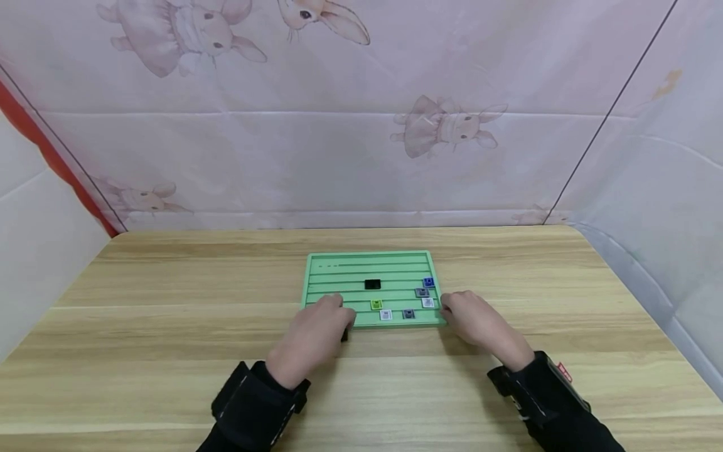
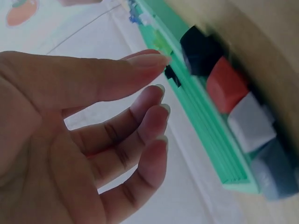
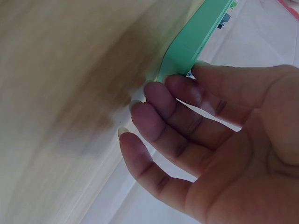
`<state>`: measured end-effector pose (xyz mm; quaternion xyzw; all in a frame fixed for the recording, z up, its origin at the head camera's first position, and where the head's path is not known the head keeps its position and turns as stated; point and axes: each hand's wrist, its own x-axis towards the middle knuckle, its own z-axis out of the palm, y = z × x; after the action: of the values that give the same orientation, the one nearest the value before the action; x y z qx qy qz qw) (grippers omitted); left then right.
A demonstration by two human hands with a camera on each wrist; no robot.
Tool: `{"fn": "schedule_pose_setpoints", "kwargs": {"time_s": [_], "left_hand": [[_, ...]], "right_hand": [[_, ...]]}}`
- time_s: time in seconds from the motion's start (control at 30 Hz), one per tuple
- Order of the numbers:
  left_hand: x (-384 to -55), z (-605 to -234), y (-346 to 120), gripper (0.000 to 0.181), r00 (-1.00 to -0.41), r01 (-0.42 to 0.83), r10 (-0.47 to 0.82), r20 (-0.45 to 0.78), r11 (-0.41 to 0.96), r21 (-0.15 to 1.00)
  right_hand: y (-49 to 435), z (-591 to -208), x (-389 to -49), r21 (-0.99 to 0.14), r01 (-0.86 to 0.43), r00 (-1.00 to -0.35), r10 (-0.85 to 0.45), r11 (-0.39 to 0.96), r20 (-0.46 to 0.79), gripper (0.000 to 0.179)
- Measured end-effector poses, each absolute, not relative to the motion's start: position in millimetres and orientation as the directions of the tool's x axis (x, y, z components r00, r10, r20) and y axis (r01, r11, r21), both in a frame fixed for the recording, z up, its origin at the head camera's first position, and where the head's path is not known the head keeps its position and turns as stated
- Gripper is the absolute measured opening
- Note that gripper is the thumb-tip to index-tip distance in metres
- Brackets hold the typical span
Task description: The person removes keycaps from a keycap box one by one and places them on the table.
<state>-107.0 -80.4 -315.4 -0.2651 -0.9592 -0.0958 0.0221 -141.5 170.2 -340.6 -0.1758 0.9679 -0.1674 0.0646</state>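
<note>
A light green ridged tray (image 1: 339, 271) lies on the table with several small keycaps on it. My right hand (image 1: 471, 317) is at its front right corner; in the right wrist view the thumb and index finger (image 3: 184, 88) pinch that corner. My left hand (image 1: 313, 336) hovers by the front left part, fingers loosely bent, with nothing visible in them. Beside the tray's front wall, the left wrist view shows a row of keycaps: black (image 2: 201, 51), red (image 2: 226, 86), light grey (image 2: 252, 123) and blue-grey (image 2: 274, 170). In the head view the left hand hides most of that row.
On the tray sit a black keycap (image 1: 372, 284), a yellow-green one (image 1: 376, 304), a blue one (image 1: 428, 282) and several grey or white ones. The wooden table (image 1: 186, 301) extends to both sides. A rabbit-print cloth (image 1: 316, 163) hangs behind its far edge.
</note>
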Motion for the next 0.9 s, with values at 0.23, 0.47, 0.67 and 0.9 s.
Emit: {"fn": "schedule_pose_setpoints", "kwargs": {"time_s": [0.23, 0.47, 0.67, 0.9], "left_hand": [[-108.9, -326.1, -77.5, 0.017, -0.851, 0.524, 0.518, 0.085, 0.837, 0.157], [-109.2, -329.4, -78.3, 0.018, -0.847, 0.532, 0.521, 0.106, 0.836, 0.135], [-108.5, -327.9, -78.4, 0.017, -0.849, 0.527, 0.517, 0.104, 0.838, 0.137], [-108.2, -321.5, -81.4, 0.018, -0.875, 0.485, 0.477, 0.086, 0.860, 0.161]], "right_hand": [[170.0, -339.6, -140.4, -0.346, -0.326, -0.929, -0.366, 0.880, -0.057, 0.008], [169.9, -339.7, -140.8, -0.347, -0.324, -0.930, -0.364, 0.880, -0.056, 0.008], [170.2, -340.1, -140.9, -0.346, -0.322, -0.930, -0.363, 0.881, -0.061, 0.007], [170.6, -340.6, -141.1, -0.343, -0.324, -0.930, -0.364, 0.882, -0.057, 0.007]]}}
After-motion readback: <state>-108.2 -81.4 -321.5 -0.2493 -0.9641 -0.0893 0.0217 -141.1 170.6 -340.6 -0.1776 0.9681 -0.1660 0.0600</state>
